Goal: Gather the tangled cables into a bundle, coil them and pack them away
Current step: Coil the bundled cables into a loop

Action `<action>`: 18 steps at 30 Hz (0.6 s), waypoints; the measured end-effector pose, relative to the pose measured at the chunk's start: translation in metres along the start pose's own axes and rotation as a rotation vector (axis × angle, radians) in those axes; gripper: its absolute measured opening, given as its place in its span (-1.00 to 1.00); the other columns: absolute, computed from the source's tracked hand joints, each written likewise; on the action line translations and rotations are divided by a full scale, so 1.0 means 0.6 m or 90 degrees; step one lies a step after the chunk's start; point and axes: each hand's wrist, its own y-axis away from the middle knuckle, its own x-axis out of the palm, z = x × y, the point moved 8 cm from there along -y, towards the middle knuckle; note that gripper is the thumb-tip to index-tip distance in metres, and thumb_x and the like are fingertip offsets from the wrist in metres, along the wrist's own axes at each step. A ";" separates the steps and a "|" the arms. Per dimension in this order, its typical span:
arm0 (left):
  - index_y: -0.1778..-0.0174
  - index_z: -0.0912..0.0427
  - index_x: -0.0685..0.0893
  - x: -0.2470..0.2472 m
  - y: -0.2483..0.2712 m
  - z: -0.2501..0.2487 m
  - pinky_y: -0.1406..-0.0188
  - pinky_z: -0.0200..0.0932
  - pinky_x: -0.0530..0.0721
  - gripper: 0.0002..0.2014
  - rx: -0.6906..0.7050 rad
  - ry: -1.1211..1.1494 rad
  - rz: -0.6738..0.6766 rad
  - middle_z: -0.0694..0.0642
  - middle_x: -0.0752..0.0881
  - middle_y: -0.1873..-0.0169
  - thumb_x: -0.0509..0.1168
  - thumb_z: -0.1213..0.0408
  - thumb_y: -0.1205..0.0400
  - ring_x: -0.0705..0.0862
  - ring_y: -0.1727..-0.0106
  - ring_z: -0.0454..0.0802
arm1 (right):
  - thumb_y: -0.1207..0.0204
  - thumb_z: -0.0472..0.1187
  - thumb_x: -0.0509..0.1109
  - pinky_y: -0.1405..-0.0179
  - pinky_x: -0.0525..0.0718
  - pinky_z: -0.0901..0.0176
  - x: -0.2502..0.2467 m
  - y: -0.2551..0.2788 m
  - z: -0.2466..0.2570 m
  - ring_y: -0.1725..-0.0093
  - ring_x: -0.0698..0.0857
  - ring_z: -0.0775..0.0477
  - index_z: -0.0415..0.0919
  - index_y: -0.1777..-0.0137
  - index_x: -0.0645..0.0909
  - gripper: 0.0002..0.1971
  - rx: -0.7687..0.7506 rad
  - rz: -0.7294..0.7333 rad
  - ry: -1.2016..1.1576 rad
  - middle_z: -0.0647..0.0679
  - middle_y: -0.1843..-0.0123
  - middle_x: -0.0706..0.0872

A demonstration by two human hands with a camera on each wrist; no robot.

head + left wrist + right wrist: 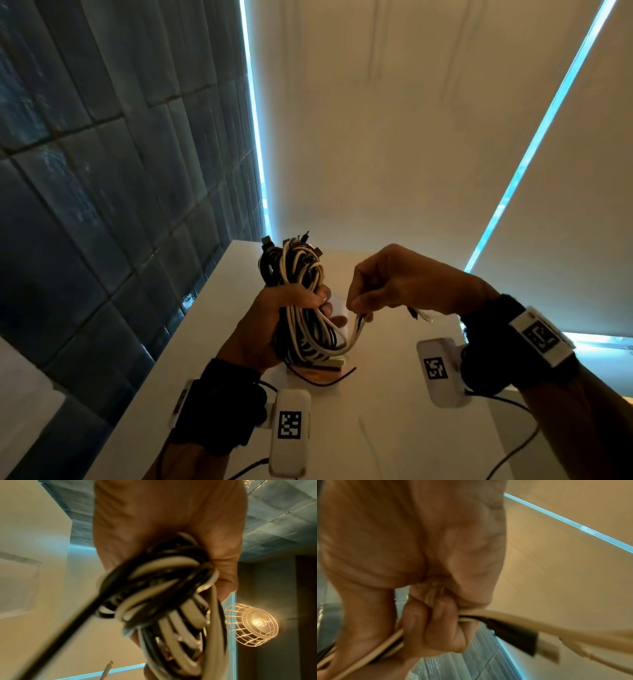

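Two hands work a bundle of black and white cables above a white table.

At lower centre of the head view, the left hand (270, 325) wraps its fingers round the cable bundle (298, 291), held upright above the table (394, 428). Just right of it, the right hand (394, 284) pinches several loose cable ends (358, 325) trailing from the bundle.

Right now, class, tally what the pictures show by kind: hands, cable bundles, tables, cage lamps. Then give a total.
Hands: 2, left hand and right hand
Bundle: 1, black and white cables, too tangled to count singly
Table: 1
Cage lamp: 1
Total: 5
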 end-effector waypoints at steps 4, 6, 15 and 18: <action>0.05 0.28 0.56 0.006 0.004 0.015 -0.21 0.40 0.61 -0.63 -0.028 -0.035 -0.010 0.12 0.68 0.34 0.39 0.38 -0.21 0.76 0.06 0.15 | -0.42 -0.36 0.54 0.04 0.79 0.13 -0.011 -0.011 0.020 0.19 0.81 -0.02 -0.34 0.15 0.69 -0.92 -0.025 -0.099 0.096 -0.14 0.22 0.83; 0.12 0.30 0.58 0.011 0.006 0.027 -0.34 0.50 0.44 -0.70 -0.060 -0.053 -0.002 0.21 0.75 0.24 0.37 0.36 -0.23 0.73 -0.15 0.31 | -0.43 -0.40 0.52 0.06 0.79 0.18 -0.012 -0.014 0.041 0.20 0.81 0.12 -0.24 0.21 0.64 -0.89 -0.073 -0.164 0.162 -0.02 0.24 0.81; -0.11 0.30 0.72 -0.004 0.018 0.050 0.24 0.00 0.77 -0.48 -0.060 0.029 -0.062 0.26 0.80 0.10 0.39 0.34 -0.17 0.80 0.16 0.13 | -0.45 -0.39 0.51 0.56 0.49 0.49 -0.004 -0.001 0.057 0.56 0.63 0.19 -0.39 0.17 0.55 -0.84 -0.192 -0.267 0.144 -0.18 0.31 0.79; -0.08 0.29 0.74 -0.001 0.017 0.050 0.26 -0.09 0.73 -0.50 -0.074 0.024 -0.028 0.19 0.77 0.07 0.45 0.42 -0.17 0.77 0.18 0.05 | -0.38 -0.39 0.56 0.56 0.49 0.44 -0.013 0.002 0.055 0.56 0.60 0.16 -0.38 0.18 0.56 -0.80 -0.187 -0.257 0.129 -0.23 0.34 0.76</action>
